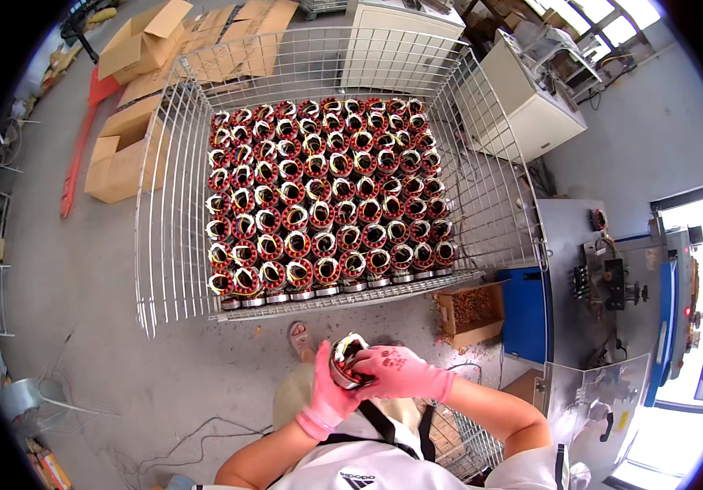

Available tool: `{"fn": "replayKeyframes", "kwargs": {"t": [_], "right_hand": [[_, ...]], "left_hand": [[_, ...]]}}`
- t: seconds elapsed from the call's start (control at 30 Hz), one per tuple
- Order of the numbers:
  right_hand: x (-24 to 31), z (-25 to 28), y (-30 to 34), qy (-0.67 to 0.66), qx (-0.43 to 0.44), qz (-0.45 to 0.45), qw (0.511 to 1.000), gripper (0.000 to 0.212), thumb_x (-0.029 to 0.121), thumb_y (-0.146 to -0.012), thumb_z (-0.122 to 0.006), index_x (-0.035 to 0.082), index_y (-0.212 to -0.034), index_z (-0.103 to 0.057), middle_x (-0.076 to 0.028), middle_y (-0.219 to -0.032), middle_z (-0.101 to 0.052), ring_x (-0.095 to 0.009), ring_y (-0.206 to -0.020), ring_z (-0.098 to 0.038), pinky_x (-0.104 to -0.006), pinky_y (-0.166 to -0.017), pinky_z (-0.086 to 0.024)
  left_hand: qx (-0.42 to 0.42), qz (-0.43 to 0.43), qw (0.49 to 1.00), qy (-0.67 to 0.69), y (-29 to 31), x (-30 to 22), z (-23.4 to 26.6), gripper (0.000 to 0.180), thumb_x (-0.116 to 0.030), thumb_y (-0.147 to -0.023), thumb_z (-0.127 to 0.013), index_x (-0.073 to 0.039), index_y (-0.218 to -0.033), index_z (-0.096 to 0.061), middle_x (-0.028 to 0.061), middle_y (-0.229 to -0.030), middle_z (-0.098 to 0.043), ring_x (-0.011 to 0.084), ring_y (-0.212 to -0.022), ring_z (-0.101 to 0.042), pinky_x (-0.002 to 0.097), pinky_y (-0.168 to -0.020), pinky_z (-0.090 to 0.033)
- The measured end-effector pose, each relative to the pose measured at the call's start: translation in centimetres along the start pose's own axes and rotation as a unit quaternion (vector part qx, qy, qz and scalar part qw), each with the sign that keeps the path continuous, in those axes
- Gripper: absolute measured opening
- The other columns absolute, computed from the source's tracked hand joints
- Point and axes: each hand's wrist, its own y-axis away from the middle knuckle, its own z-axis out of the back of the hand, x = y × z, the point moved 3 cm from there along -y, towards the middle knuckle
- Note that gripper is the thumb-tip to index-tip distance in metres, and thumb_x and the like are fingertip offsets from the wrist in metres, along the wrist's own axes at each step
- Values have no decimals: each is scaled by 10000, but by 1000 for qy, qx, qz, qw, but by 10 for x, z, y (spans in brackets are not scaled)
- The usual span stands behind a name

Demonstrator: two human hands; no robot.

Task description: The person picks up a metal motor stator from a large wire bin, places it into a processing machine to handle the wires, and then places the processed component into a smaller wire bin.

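In front of my body I hold a motor stator, a metal ring with red windings inside and white wiring along its rim. My left hand, in a pink glove, is wrapped round its left and lower side. From the right, my right hand, in a pink glove with dark stains, has its fingers curled over the ring's inner edge; their tips are partly hidden. Beyond my hands, a wire mesh cage carries closely packed rows of similar stators, with white and yellow wires looped on top.
Right of the cage's near edge, an open cardboard box holds small copper-coloured bits, beside a blue panel. Machinery stands farther right. Empty cardboard boxes and a red pallet jack fork lie left. Cables trail across the floor.
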Motion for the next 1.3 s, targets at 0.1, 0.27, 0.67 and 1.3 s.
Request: {"fn": "replayKeyframes", "kwargs": {"t": [0.1, 0.27, 0.67, 1.3], "right_hand": [[0, -23, -68, -93, -51, 0, 994, 319, 289, -769, -691, 30, -952, -657, -130, -987, -609, -310, -940, -619, -400, -789, -498], [-122, -48, -150, 47, -170, -115, 978, 295, 249, -784, -691, 92, -1027, -633, -84, -1041, -620, -290, -977, -606, -397, -827, -506], [-314, -56, -325, 204, -258, -160, 931, 272, 166, -797, -665, 110, -1062, -645, -31, -1102, -594, -270, -1007, -562, -411, -868, -462], [-327, -54, -346, 124, -287, -179, 933, 349, 193, -736, -740, 132, -1066, -646, -62, -1130, -584, -292, -998, -573, -431, -859, -480]], "left_hand": [[-72, 153, 977, 126, -17, -55, 43, 573, -621, -934, -360, -168, -1216, -570, 43, -1163, -616, 216, -1032, -591, 407, -900, -494], [-199, 147, 968, 44, 17, -36, 163, 483, -507, -981, -415, -169, -1324, -452, 17, -1252, -535, 188, -1169, -492, 490, -1036, -388], [-278, 127, 949, 75, 27, -3, 244, 437, -361, -996, -468, -163, -1378, -396, 5, -1213, -524, 168, -1130, -503, 368, -1037, -387], [-261, 113, 953, 101, 3, 31, 227, 456, -340, -1006, -441, -110, -1397, -391, 42, -1297, -516, 210, -1211, -491, 386, -1066, -370]]}}
